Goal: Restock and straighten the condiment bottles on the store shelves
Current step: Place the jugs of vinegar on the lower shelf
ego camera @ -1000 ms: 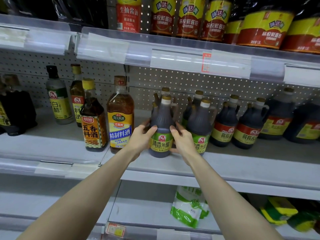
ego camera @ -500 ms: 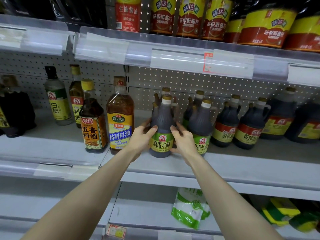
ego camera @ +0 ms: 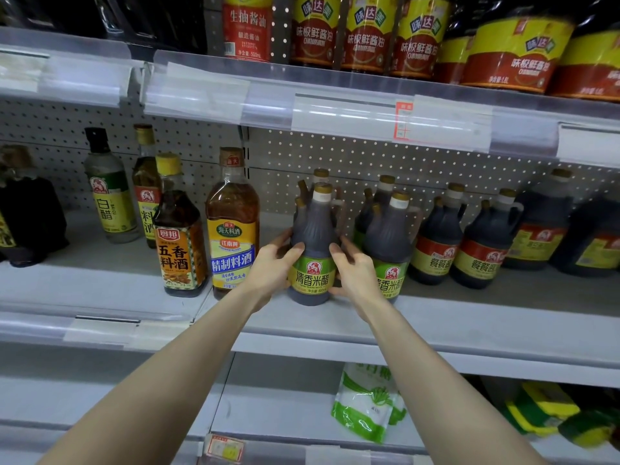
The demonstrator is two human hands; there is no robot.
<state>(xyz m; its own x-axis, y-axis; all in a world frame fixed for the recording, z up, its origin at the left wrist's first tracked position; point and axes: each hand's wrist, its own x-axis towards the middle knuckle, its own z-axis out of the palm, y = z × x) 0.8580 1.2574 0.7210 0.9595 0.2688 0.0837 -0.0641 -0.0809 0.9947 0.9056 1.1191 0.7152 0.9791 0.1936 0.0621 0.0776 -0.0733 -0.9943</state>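
While left hand (ego camera: 270, 268) and right hand (ego camera: 357, 275) clasp it, dark-filled bottle (ego camera: 313, 236)

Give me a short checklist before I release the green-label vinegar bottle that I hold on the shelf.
1. Left hand and right hand grip the green-label vinegar bottle by its sides: ok.
2. Bottle stands upright on the middle shelf: ok.
3. Label faces the front: ok.
4. Room beside the cooking wine bottle for the left hand: ok.
5. Front level with the neighbouring vinegar bottle: cannot tell.
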